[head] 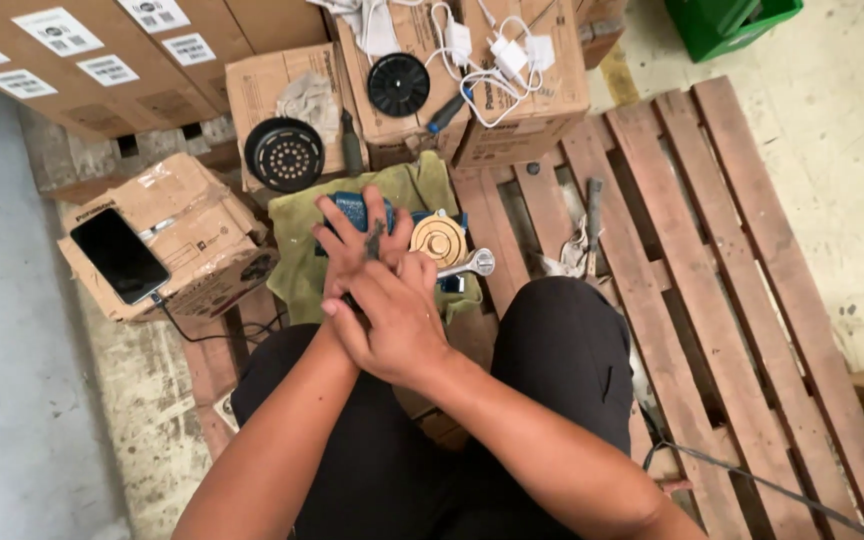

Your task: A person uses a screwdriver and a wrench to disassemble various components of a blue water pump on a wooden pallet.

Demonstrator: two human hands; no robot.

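Note:
A blue power tool body (357, 210) with a round brass-coloured part (439, 240) lies on a green cloth (302, 250) in front of my knees. My left hand (352, 245) presses down on the blue body, fingers spread. Crossing over it, my right hand (392, 320) grips the handle of a silver wrench (467, 265), whose ring end sits just below the brass part. Both forearms come up from the bottom of the view and hide part of the tool.
A black phone (119, 255) lies on a cardboard box (192, 215) at left. Two black round covers (284, 155) (398, 85) and white chargers (497, 55) rest on boxes behind. A wooden pallet (712, 250) carries a hammer (593, 215). A green crate (732, 22) stands far right.

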